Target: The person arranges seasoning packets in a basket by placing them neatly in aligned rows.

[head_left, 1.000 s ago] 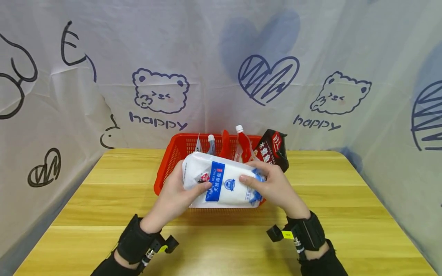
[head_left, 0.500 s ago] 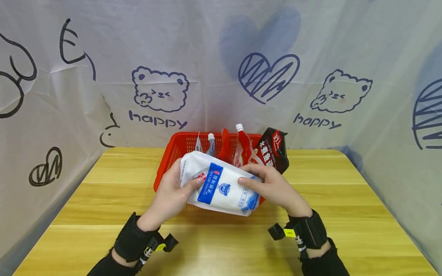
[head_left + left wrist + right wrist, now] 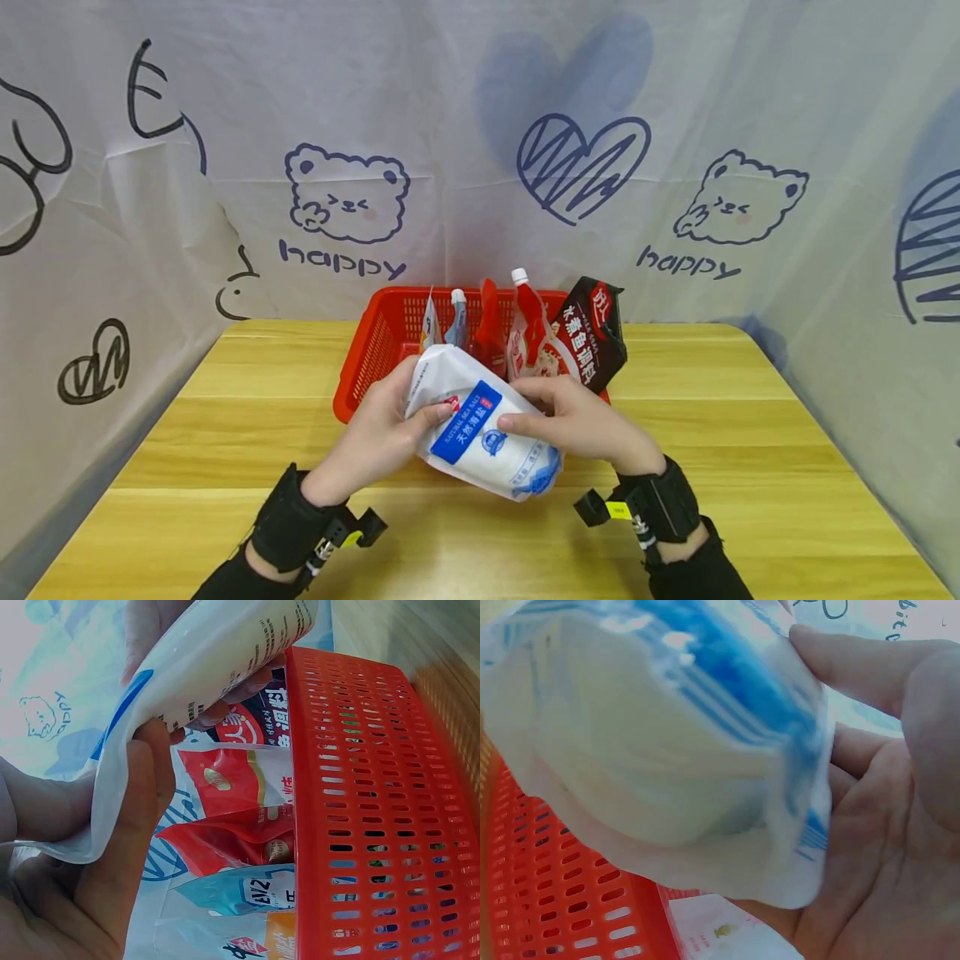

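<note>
Both hands hold a white and blue bag of sea salt (image 3: 480,442), tilted with its lower end toward the right, in front of the red basket (image 3: 358,367). My left hand (image 3: 382,425) grips its upper left end, thumb on the printed face and fingers behind, as the left wrist view shows. On the other side my right hand (image 3: 581,421) pinches the bag's right edge, thumb on the front. In the right wrist view the bag's clear bottom end (image 3: 645,750) fills much of the picture, with the right thumb (image 3: 855,667) along its edge.
Inside the basket stand several pouches: a red one with a white cap (image 3: 531,312), a plain red one (image 3: 489,321), a pale blue one (image 3: 457,321) and a black seasoning packet (image 3: 588,333) leaning over the right rim. The wooden table (image 3: 750,433) meets a doodled curtain (image 3: 465,125) behind.
The salt bag has come down and nearer, turning so its right end drops lower. Both hands keep their hold and move with it, showing more of the basket's pouches.
</note>
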`<state>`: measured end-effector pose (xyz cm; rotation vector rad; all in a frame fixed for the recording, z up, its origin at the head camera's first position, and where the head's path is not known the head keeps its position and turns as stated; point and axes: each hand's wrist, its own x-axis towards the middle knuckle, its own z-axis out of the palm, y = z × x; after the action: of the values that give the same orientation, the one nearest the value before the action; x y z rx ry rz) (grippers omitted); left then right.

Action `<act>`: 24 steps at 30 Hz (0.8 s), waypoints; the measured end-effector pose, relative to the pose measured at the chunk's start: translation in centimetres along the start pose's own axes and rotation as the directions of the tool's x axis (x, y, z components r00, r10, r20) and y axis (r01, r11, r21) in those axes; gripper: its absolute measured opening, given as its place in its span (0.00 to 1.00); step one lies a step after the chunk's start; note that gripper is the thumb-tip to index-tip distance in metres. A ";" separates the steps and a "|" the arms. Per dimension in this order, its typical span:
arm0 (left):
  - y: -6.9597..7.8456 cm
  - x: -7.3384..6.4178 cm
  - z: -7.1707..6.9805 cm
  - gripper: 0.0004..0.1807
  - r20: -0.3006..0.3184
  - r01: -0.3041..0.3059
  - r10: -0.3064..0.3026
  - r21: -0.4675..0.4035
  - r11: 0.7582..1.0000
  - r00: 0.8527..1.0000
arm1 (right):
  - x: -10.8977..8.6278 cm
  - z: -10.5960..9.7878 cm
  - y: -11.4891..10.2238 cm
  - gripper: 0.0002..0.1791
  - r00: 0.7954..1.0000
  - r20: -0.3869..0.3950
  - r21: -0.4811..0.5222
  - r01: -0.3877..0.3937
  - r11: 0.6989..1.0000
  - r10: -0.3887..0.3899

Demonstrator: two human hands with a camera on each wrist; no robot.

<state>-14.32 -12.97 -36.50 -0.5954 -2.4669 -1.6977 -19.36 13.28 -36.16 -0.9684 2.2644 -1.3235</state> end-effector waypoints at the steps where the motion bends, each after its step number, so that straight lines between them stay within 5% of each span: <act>1: 0.0 0.0 0.0 0.27 -0.001 0.001 -0.001 0.003 1.000 1.000 | 0.0 0.0 0.1 0.19 1.000 -0.005 -0.005 0.015 1.000 -0.015; 24: -0.2 0.3 -0.9 0.24 -0.139 -0.020 0.016 -0.022 1.000 0.990 | 0.0 0.6 0.2 0.22 0.988 -0.126 0.039 0.098 0.994 -0.092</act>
<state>-14.83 -13.79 -36.19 -0.4822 -2.3427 -1.7011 -19.11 12.97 -36.68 -1.0159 2.2931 -1.5080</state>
